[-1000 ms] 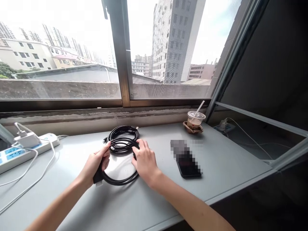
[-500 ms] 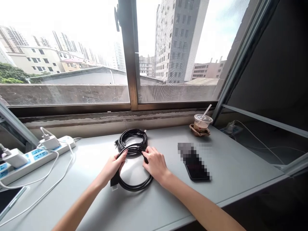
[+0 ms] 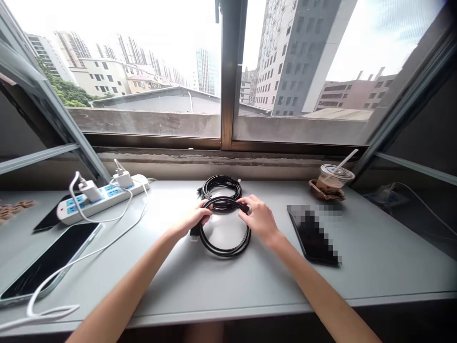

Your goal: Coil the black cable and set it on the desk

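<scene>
A black cable (image 3: 225, 253) is looped into a coil in front of me, its upper side lifted and its lower side near the grey desk. My left hand (image 3: 195, 217) pinches the coil at its upper left, just above a dark plug with a pale tip (image 3: 194, 234). On the right, my right hand (image 3: 260, 215) grips a black connector end (image 3: 243, 207) of the same cable between thumb and fingers. Behind it lies a second coiled black cable (image 3: 221, 181), partly covered by the first; neither hand holds it.
A white power strip (image 3: 103, 197) with two plugged chargers and trailing white cords lies at left, near a tablet-like device (image 3: 46, 262). At right are a dark phone (image 3: 314, 238) and a drink cup (image 3: 333, 178) in a brown holder. The window ledge borders the back.
The view has swung left, so the desk's things sit further right in it. Both hands keep hold of the cable coil, and the connector in my right hand shows more clearly.
</scene>
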The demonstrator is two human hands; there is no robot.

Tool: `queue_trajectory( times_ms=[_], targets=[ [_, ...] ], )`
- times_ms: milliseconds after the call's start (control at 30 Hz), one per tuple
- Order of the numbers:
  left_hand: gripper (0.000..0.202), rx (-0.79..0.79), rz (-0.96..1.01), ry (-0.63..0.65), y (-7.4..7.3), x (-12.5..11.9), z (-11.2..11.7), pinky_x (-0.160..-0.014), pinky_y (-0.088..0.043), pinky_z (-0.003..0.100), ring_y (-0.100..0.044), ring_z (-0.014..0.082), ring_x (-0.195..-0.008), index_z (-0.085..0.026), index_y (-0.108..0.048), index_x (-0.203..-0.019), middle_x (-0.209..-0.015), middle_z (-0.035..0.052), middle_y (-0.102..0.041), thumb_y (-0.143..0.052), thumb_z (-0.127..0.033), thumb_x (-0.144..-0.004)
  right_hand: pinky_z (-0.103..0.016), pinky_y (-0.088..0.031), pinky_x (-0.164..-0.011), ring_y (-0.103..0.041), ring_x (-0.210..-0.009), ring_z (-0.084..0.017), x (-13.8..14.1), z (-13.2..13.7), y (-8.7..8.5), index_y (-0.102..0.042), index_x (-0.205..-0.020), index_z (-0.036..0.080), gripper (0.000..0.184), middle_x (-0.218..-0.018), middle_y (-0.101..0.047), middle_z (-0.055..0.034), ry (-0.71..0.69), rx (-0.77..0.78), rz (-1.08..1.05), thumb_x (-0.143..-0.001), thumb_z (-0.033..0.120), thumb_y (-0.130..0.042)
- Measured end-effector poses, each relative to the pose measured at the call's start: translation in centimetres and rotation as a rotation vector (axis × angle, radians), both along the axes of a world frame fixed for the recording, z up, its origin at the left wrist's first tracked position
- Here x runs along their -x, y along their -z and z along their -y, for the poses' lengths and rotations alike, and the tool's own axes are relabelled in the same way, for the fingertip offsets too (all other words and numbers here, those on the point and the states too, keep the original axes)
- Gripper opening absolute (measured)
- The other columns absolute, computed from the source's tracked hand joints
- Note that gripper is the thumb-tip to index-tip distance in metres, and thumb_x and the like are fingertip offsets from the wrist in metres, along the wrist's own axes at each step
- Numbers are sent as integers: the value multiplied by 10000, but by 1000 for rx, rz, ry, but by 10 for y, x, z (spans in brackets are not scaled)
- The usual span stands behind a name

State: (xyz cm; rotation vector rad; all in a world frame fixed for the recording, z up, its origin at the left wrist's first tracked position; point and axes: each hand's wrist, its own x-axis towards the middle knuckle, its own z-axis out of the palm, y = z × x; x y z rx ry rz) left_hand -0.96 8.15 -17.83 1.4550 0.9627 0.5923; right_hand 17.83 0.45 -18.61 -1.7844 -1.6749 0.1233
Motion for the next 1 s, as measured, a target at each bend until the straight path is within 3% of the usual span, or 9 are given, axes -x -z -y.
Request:
queue_trajectory(
  times_ms=[200,367,500,633,700,833,1000],
  targets=[
    [171,-54,233,8,-2,-3,1,-368,-179,171,-231,32,-339,-178,-463,-762,-400,-108,-313,-563,-193,-624,-259,-400,-600,-607,-807,-189,-2,-5,10,-496,-1148,236,342,-1016,-610,-44,73,35,17,-841,385,-478],
    [182,-2,308,-7,-1,-1,1,-366,-192,174,-234,23,-344,-165,-472,-766,-443,-100,-332,-577,-167,-617,-268,-413,-644,-624,-706,-196,-7,-5,12,-446,-1252,213,498,-707,-663,-5,-141,144,-61,-879,535,-375],
    [172,36,294,1,4,-3,0,-372,-188,175,-242,32,-357,-167,-468,-772,-433,-99,-313,-570,-165,-633,-256,-428,-699,-630,-712,-168,-11,-8,16,-434,-1278,196,473,-721,-678,-6,-183,108,-138,-914,476,-322],
    [141,64,270,16,10,-4,0,-386,-216,174,-266,41,-380,-163,-467,-775,-429,-91,-325,-560,-177,-669,-261,-427,-693,-631,-795,-188,-11,-11,22,-449,-1274,266,525,-883,-682,0,-112,82,-31,-794,456,-546],
    [144,77,262,23,11,-4,0,-396,-232,173,-281,43,-393,-157,-478,-786,-433,-88,-333,-567,-177,-674,-257,-422,-664,-632,-802,-192,-10,-12,25,-458,-1261,286,527,-918,-675,4,-79,74,25,-767,428,-577],
    [198,127,281,85,4,-2,2,-421,-260,173,-284,41,-409,-153,-491,-828,-454,-88,-339,-596,-169,-660,-258,-387,-593,-628,-775,-202,-5,-12,25,-442,-1252,261,499,-983,-656,-15,-5,24,95,-782,389,-549],
    [224,240,385,152,-4,-1,5,-418,-240,162,-257,31,-406,-153,-482,-849,-453,-96,-328,-617,-176,-671,-238,-343,-539,-615,-740,-162,2,-10,22,-534,-1083,245,294,-1051,-632,-2,49,-92,232,-807,341,-510]
  ],
)
